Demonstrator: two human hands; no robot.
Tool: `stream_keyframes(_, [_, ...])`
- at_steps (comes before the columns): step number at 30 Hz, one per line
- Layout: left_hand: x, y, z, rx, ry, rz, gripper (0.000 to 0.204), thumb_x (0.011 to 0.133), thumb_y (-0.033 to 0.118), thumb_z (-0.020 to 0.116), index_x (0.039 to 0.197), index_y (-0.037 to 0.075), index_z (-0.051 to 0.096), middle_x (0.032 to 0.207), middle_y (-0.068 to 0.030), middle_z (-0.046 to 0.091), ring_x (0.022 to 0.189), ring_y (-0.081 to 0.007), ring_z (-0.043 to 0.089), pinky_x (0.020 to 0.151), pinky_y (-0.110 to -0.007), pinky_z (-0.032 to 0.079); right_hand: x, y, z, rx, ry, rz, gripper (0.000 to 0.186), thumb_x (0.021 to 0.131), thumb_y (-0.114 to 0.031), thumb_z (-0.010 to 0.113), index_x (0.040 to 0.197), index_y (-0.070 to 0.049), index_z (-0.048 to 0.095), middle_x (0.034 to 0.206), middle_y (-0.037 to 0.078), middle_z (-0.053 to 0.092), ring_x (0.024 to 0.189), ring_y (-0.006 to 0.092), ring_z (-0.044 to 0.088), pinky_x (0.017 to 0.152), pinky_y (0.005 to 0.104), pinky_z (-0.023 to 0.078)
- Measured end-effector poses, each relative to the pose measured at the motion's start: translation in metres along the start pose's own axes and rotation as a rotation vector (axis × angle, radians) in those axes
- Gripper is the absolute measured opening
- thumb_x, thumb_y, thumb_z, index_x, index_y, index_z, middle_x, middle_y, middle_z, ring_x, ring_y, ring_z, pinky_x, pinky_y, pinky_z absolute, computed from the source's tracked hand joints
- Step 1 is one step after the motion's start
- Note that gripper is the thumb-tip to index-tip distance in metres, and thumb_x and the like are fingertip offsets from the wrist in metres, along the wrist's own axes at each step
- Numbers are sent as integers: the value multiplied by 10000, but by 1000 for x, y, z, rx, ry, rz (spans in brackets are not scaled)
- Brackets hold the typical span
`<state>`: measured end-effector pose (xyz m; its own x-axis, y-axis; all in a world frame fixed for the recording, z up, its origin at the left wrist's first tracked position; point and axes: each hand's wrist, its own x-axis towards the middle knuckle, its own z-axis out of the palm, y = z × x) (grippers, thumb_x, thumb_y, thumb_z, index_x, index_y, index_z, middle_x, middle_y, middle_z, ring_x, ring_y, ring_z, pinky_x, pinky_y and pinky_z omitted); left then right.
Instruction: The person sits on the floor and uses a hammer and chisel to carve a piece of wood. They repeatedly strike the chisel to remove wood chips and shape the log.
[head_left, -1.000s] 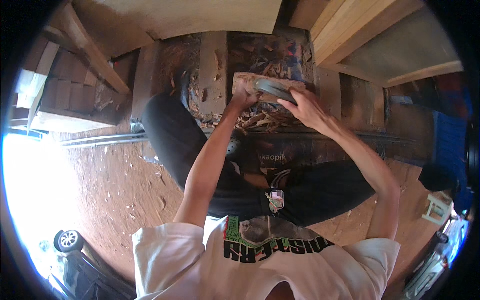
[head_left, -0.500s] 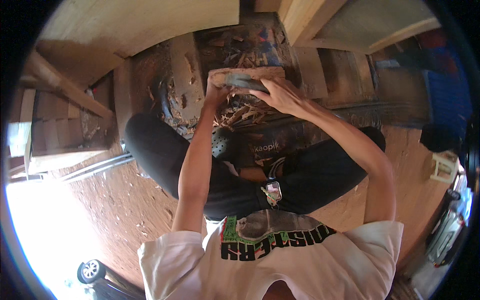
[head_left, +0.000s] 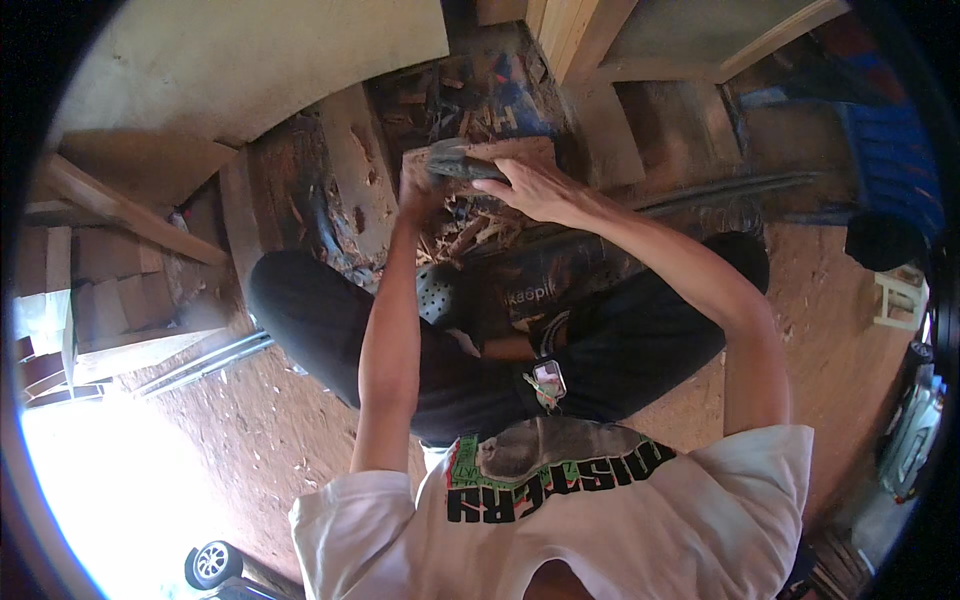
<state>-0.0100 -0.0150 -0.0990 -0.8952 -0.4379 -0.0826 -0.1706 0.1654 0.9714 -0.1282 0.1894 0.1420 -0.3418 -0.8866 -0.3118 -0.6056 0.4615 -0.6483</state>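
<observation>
A reddish-brown wood block (head_left: pixel 535 150) lies crosswise beyond my crossed legs, over a heap of shavings (head_left: pixel 465 235). My left hand (head_left: pixel 416 188) is closed around the block's left end; motion smears its fingers. My right hand (head_left: pixel 535 190) grips the dark handle of a grey-green hand tool with a broad, flat head (head_left: pixel 452 160). That head lies over the left part of the block, close to my left hand. Blur hides the tool's exact kind and whether its edge touches the wood.
Boards (head_left: pixel 355 170) and wood scraps lie around the heap. A large pale panel (head_left: pixel 250 60) stands at the far left, a wooden post (head_left: pixel 580 40) at the far side. To the right are a blue slatted thing (head_left: pixel 895 165) and a small cream stool (head_left: pixel 900 300). My clog (head_left: pixel 437 295) is near the shavings.
My right hand has moved the tool a little left along the block, and its head now sits nearer my left hand. The view has shifted slightly. Both grips stay.
</observation>
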Motion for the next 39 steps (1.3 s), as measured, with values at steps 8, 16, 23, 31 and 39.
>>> stream_keyframes(8, [-25, 5, 18, -54, 125, 124, 201, 831, 208, 729, 749, 57, 624, 755, -9, 606, 685, -113, 540, 620, -308, 449, -10, 12, -13, 201, 208, -84, 514, 922, -448, 547, 1096, 31, 613, 914, 188, 659, 822, 241, 623, 779, 391, 468])
stream_keyframes(16, [-11, 92, -24, -243, 483, -2, 197, 809, 73, 699, 666, 57, 564, 629, 16, 538, 598, -95, 488, 567, -271, 384, -14, 30, -18, 418, 379, -58, 515, 927, -532, 500, 820, -32, 562, 609, -38, 390, 568, 92, 406, 564, 306, 367])
stream_keyframes(23, [-7, 81, -18, -192, 348, 83, 138, 798, 71, 694, 706, 45, 595, 664, 2, 580, 624, -84, 519, 580, -263, 403, -12, 43, -2, 376, 388, -47, 555, 908, -545, 516, 872, 3, 595, 628, 27, 478, 625, 144, 466, 598, 348, 375])
stream_keyframes(31, [-19, 78, 13, 525, 160, 293, 175, 837, 196, 701, 787, 38, 643, 746, -108, 666, 720, -222, 654, 679, -353, 484, -25, 36, -1, 299, 228, 31, 594, 884, -547, 550, 939, 39, 632, 614, 73, 521, 608, 156, 482, 600, 361, 388])
stream_keyframes(39, [-22, 70, 4, 12, 409, 169, 187, 832, 187, 706, 801, 14, 641, 683, -77, 633, 623, -172, 613, 572, -313, 462, -27, 40, 6, 217, 411, -210, 646, 870, -572, 547, 891, 70, 625, 630, 118, 552, 591, 202, 524, 625, 389, 417])
